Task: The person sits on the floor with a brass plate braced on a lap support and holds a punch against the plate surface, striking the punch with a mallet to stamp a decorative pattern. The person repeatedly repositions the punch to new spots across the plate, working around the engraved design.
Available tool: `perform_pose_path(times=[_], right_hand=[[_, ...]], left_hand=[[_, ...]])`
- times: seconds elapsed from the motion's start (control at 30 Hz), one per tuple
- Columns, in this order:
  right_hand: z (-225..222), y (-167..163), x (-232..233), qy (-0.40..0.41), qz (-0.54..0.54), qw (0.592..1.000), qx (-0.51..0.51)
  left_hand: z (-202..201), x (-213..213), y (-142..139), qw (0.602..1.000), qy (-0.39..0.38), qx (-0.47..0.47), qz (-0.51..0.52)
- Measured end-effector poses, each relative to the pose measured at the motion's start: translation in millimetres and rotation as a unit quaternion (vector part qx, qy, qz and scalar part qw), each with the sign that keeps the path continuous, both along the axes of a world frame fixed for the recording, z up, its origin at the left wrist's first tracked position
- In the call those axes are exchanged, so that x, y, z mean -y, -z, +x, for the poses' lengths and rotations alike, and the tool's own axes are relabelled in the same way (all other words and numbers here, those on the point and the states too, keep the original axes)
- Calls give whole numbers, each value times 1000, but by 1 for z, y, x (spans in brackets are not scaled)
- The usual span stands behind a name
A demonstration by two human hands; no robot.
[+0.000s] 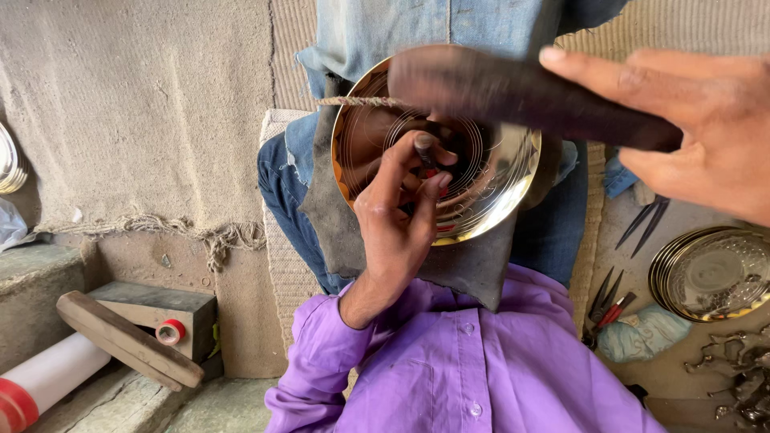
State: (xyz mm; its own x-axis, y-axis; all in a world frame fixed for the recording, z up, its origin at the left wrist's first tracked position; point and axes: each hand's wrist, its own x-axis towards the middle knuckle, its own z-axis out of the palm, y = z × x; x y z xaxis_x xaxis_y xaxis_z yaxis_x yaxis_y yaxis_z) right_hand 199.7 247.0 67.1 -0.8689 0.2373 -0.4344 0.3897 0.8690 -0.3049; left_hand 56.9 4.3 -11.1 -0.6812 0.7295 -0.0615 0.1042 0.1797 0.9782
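A shiny round metal plate with engraved rings leans on a dark leather pad over denim-clad legs. My left hand, in a purple sleeve, pinches a small dark punch whose tip rests on the plate's face. At the upper right, my right hand grips a dark wooden mallet. The mallet is blurred and hangs over the plate's upper rim, above the punch.
A stack of engraved metal plates lies at the right, with pointed tools, pliers and metal ornaments around it. At the left are a wooden block, a flat stick, a red tape roll and a white roll.
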Motion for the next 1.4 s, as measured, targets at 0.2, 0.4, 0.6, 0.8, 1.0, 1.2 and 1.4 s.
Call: perform_pose_path(times=[0.2, 0.4, 0.6, 0.8, 1.0, 1.2, 1.4], right_hand=[[-9, -6, -1, -31, 20, 999, -9], [21, 13, -6, 0, 22, 999, -27], [65, 37, -6, 137, -43, 979, -144], [64, 22, 11, 93, -33, 988, -120], [70, 12, 47, 66, 62, 991, -94], [133, 57, 100, 146, 127, 960, -202], [182, 127, 167, 221, 98, 909, -338]], left_hand=[[-1, 3, 3, 1000, -9, -1, -5], [-9, -4, 7, 1000, 25, 11, 2], [-16, -7, -1, 997, 76, -27, 5], [-26, -8, -6, 986, 164, -36, 5], [-54, -26, 1, 935, 331, -112, 60], [-63, -49, 8, 866, 485, -56, 108], [-65, -69, 8, 764, 637, 5, 100]])
